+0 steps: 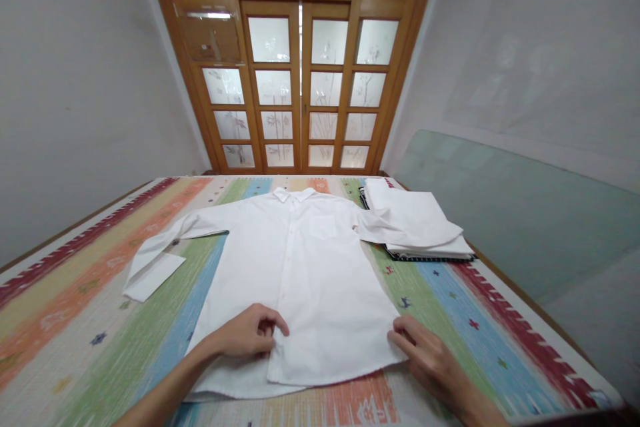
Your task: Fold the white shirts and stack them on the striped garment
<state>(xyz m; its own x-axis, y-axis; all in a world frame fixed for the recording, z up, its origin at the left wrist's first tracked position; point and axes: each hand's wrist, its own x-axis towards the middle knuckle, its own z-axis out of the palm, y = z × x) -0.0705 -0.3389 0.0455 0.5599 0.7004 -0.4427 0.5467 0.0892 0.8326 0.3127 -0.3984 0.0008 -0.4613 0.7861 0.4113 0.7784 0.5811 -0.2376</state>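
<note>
A white long-sleeved button-up shirt (320,280) lies front side up, its collar pointing away from me. My left hand (253,332) pinches the front placket edge near the hem, fingers closed on the cloth. At the right lower corner of the hem, my right hand (425,350) grips the shirt edge between thumb and fingers. The left-side sleeve bends outward and down across the cover. The other sleeve reaches right, over a stack of folded white clothes (407,203).
A striped multicoloured cover (115,327) is spread over the broad flat surface beneath. Dark dotted fabric (425,257) shows at the bottom of the stack. Wooden doors with glass panes (300,93) stand at the far end, and a pale green panel (500,207) leans along the right wall.
</note>
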